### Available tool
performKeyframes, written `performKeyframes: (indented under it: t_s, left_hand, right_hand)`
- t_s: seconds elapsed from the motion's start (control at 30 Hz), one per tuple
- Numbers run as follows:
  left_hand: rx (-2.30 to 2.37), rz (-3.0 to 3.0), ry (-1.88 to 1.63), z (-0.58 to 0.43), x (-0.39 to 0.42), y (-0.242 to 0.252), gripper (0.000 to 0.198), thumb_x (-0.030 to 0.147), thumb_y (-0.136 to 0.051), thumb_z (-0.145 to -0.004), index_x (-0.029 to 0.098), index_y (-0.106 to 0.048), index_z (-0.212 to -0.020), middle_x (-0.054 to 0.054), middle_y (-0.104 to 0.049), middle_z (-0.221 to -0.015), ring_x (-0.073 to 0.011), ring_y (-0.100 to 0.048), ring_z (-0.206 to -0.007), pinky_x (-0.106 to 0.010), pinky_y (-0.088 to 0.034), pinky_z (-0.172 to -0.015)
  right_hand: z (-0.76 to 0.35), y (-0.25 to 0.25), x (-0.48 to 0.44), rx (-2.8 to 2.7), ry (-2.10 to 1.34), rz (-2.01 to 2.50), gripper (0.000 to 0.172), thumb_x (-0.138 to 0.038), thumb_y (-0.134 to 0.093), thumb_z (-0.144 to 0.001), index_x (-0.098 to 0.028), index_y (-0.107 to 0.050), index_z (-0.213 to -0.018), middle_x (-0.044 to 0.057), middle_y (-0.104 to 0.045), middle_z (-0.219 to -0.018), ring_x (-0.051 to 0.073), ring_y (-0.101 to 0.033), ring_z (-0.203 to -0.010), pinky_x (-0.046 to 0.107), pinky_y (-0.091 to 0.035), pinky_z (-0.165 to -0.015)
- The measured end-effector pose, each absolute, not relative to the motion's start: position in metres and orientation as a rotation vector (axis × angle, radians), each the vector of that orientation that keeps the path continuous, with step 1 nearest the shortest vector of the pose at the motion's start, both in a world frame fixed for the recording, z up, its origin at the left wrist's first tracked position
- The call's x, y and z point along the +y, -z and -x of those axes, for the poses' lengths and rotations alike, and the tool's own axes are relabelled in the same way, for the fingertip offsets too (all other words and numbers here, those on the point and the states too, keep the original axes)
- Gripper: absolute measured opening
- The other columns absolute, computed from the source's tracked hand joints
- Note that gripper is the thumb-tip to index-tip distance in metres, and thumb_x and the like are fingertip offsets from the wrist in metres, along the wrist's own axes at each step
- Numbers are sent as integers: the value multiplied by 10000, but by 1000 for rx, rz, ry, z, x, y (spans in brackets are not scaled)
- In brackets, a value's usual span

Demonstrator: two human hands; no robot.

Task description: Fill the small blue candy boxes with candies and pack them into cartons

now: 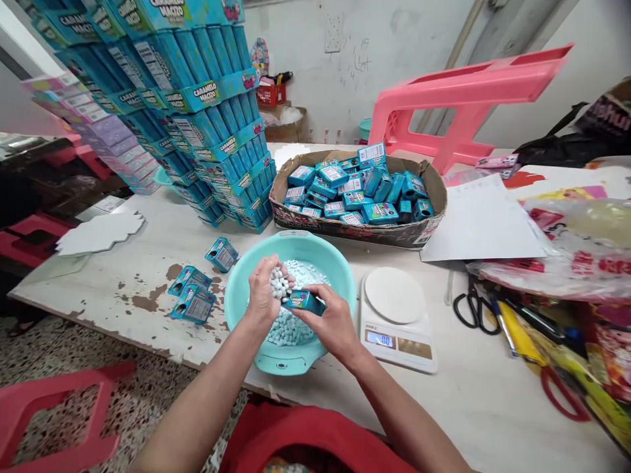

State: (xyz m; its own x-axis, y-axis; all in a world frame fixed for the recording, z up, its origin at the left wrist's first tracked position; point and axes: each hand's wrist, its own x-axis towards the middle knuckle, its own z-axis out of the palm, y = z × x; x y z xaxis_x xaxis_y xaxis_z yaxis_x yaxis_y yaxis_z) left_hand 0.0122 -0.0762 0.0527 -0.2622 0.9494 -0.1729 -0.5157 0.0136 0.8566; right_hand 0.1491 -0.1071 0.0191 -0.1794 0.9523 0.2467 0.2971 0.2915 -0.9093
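Over a turquoise plastic basin [290, 238], my left hand [263, 289] is cupped around a heap of small pale candies [280, 284]. My right hand [335, 320] grips a small blue candy box [300, 300] between thumb and fingers, tilted on its side with one end against the candies in my left palm. More loose candies [290, 328] cover the bottom of the basin. Left of the basin, several similar blue boxes [194, 305] lie on the table. A white kitchen scale [394, 295] stands close to the basin's right side, its display lit.
Behind the basin is a cardboard tray [345, 231] full of blue boxes. A tall stack of packed display cartons [217, 98] rises at the back left. Scissors [476, 309], pens and plastic packets [582, 243] lie on the right. A pink chair [458, 98] stands beyond the table.
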Motion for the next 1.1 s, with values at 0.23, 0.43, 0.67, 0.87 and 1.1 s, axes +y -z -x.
performKeyframes:
  t_s: [0.23, 0.43, 0.67, 0.87, 1.1]
  left_hand:
    - [1113, -559, -1684, -20, -71, -53, 333, 353, -678, -696, 167, -426, -583, 50, -464, -532, -107, -547, -487, -227, -432, -479]
    - [1206, -627, -1626, -21, -72, -57, 325, 418, -677, -700, 168, -473, -664, 49, -517, -557, -103, -557, -480, -216, -435, -478]
    - [1192, -653, -1629, -24, -71, -58, 326, 417, -654, -740, 163, -483, -628, 55, -458, -441, -120, -563, -483, -228, -458, -526]
    - [1196, -715, -1594, -26, -72, -60, 318, 431, -640, -755, 157, -514, -653, 45, -487, -461, -121, -571, -493, -227, -459, -526]
    - [1202, -726, -1534, -29, -74, -62, 309, 437, -639, -749, 162, -509, -696, 46, -497, -513, -85, -513, -447, -187, -391, -445]
  right_hand:
    - [-154, -24, -107, -1584, -937, 1192, 315, -290, -744, -688, -232, -634, -977, 30, -666, -976, 214, -605, -923, 345, -465, -836]
    - [-155, -27, -104, -1593, -937, 1169, 315, -321, -739, -683, -235, -643, -971, 32, -676, -954, 223, -611, -912, 360, -473, -829]
    - [-154, -24, -104, -1566, -1010, 1151, 316, -303, -753, -665, -226, -644, -952, 21, -675, -940, 209, -610, -902, 347, -468, -833]
    - [-156, -29, -106, -1502, -997, 1181, 316, -294, -754, -662, -223, -643, -949, 24, -674, -949, 213, -610, -912, 347, -466, -840]
    - [-156, -27, -107, -1505, -1009, 1181, 317, -307, -747, -664, -225, -645, -953, 23, -674, -940, 211, -612, -902, 351, -471, -836]
